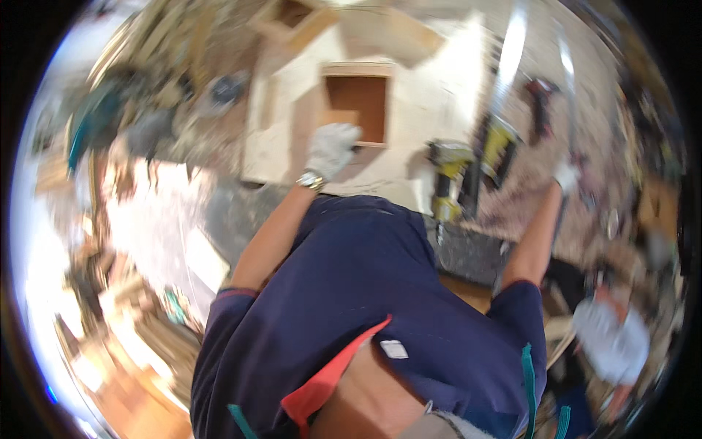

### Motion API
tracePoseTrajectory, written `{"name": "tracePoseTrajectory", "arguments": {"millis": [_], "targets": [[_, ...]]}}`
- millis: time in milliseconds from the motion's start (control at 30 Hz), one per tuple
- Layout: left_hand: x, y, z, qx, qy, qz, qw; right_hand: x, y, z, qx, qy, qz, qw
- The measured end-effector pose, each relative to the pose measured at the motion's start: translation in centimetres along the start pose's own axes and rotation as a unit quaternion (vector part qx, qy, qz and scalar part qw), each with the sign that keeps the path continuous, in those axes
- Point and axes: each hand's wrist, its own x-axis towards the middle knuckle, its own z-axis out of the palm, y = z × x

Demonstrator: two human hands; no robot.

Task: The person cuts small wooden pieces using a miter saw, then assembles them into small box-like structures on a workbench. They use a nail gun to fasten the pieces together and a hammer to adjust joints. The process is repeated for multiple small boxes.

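Note:
My left hand (333,148), in a pale work glove with a watch at the wrist, is closed at the near left corner of a small open wooden box (390,95). Something small and dark shows by its fingers, too hidden to name. The box has a brown inside and rests on a pale board (281,157). Far out to the right, my right hand (567,175), also gloved, reaches down by a long metal bar (569,80). Motion blur smears its fingers, so its hold cannot be told.
Between my hands lie a yellow-green nail gun (449,157) and another yellow-green power tool (500,150). A red and black tool (541,106) lies farther right. Another wooden box (314,28) stands at the back. A person in a light shirt (610,338) is at lower right.

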Motion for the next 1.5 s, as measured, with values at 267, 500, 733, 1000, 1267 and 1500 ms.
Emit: {"name": "tracePoseTrajectory", "arguments": {"millis": [267, 500, 733, 1000, 1267, 1500], "targets": [[-1.5, -0.5, 1.8, 0.017, -0.017, -0.020, 1.000, 4.1, -2.8, 0.5, -0.159, -0.155, -0.008, 0.975], [0.9, -1.0, 1.9, -0.012, -0.027, 0.003, 1.000, 9.9, 7.4, -1.4, -0.038, -0.192, 0.084, 0.977], [-0.3, -0.4, 1.2, -0.005, -0.055, -0.037, 0.998, -11.1, 3.6, -5.1, 0.745, -0.448, 0.003, 0.494], [0.3, -0.7, 2.2, -0.022, -0.039, 0.005, 0.999, -44.9, -10.5, -20.6, 0.484, -0.433, -0.085, 0.756], [0.9, -0.7, 2.7, -0.014, -0.046, 0.023, 0.999, -53.7, -11.9, -16.3, 0.301, -0.229, -0.305, 0.874], [0.6, -1.0, 3.6, 0.002, -0.034, 0.035, 0.999, -56.2, -12.7, -17.1, 0.396, -0.134, -0.282, 0.864]]}}
